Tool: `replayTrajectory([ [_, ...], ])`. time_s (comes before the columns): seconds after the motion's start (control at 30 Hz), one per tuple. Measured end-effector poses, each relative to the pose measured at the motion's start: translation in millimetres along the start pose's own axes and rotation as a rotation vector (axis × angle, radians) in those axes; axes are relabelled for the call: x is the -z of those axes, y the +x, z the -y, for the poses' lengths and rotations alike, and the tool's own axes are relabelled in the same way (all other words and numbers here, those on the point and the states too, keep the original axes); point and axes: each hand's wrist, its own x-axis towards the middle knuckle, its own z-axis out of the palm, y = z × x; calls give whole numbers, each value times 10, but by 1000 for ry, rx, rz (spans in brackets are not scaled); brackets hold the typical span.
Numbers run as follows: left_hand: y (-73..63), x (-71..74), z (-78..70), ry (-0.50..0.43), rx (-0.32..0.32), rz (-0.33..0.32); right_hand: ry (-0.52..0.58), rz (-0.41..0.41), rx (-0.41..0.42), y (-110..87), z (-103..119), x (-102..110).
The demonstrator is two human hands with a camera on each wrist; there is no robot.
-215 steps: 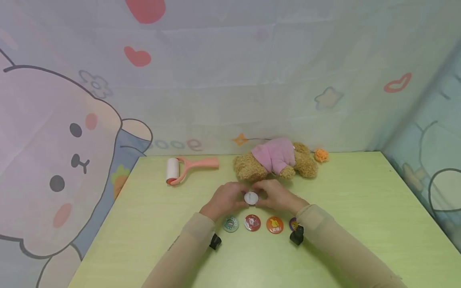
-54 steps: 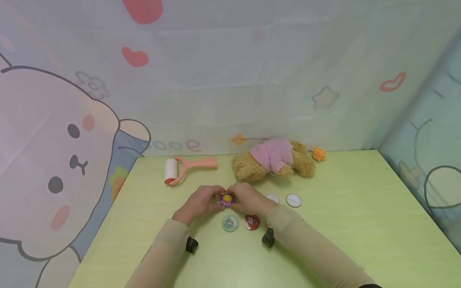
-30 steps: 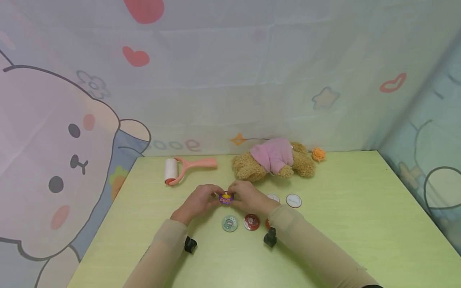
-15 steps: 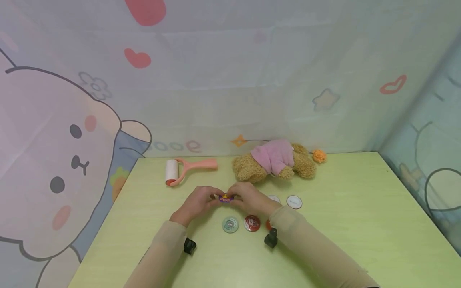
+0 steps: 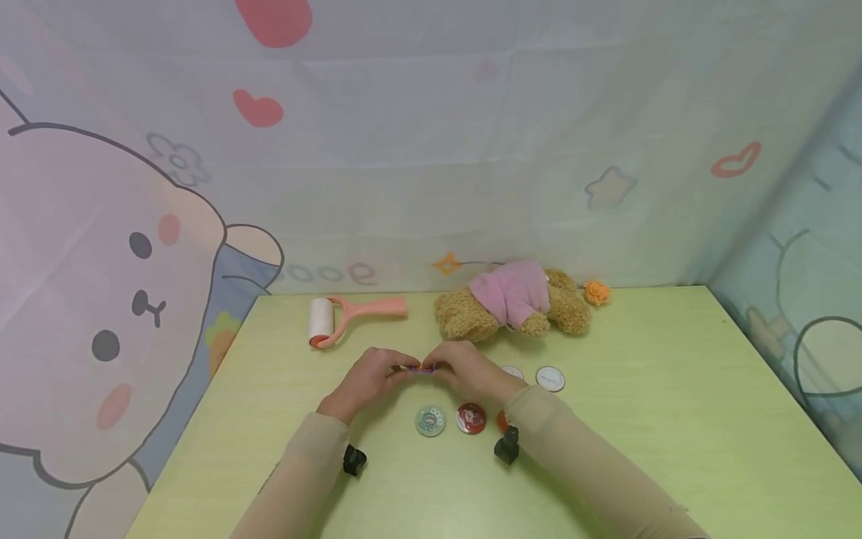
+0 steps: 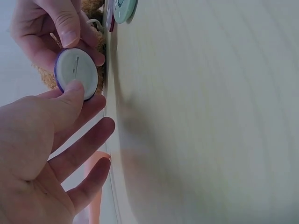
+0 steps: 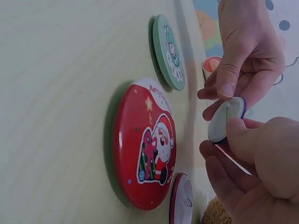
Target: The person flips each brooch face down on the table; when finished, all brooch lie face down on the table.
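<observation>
Over the pale yellow-green counter (image 5: 646, 434), the fingers of your left hand (image 5: 367, 379) and right hand (image 5: 470, 371) together pinch a round, purple-rimmed badge (image 6: 85, 70), raised and edge-on in the head view, its white pin back facing both wrist cameras. You seem to be turning it face down; the next move likely calls for lowering it level beside the round white-backed badge (image 5: 513, 370). Nearer you lie a round mint-green badge (image 5: 431, 421) and a glossy red Santa badge (image 5: 471, 418).
</observation>
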Motion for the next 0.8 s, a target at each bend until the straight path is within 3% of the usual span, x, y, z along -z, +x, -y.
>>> replayTrajectory([
  [0.23, -6, 20, -14, 9, 25, -14, 37, 11, -60, 7, -1, -3],
  [0.57, -13, 9, -12, -23, 17, -22, 40, -42, -48, 11, 12, 4],
  [0.8, 12, -4, -4, -32, 47, -19, 39, -63, -61, 14, 16, -8],
])
